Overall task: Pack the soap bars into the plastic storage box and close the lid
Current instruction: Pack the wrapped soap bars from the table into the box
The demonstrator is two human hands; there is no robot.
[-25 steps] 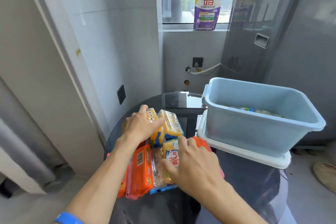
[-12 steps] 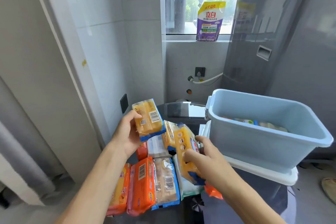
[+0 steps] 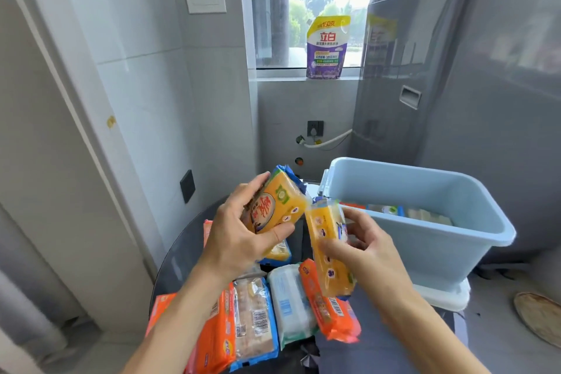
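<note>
My left hand (image 3: 236, 237) grips a yellow wrapped soap bar (image 3: 277, 205) raised above the dark round table (image 3: 179, 255). My right hand (image 3: 364, 249) holds a second yellow soap bar (image 3: 329, 252) upright, just left of the light blue plastic storage box (image 3: 425, 240). The box stands open on its white lid (image 3: 440, 297); a few soap bars (image 3: 394, 211) lie at its bottom. Below my hands, several wrapped soap bars rest on the table: orange ones (image 3: 215, 340), a blue-edged one (image 3: 255, 322), a white one (image 3: 290, 304) and an orange one (image 3: 329, 310).
A purple detergent pouch (image 3: 327, 47) stands on the window sill. A grey washing machine (image 3: 455, 70) rises behind the box. A tiled wall with a dark socket (image 3: 187, 186) is on the left. A round woven mat (image 3: 538, 316) lies on the floor at right.
Both hands have lifted their yellow soap bars higher and brought them closer together, toward the box. The camera has tilted up.
</note>
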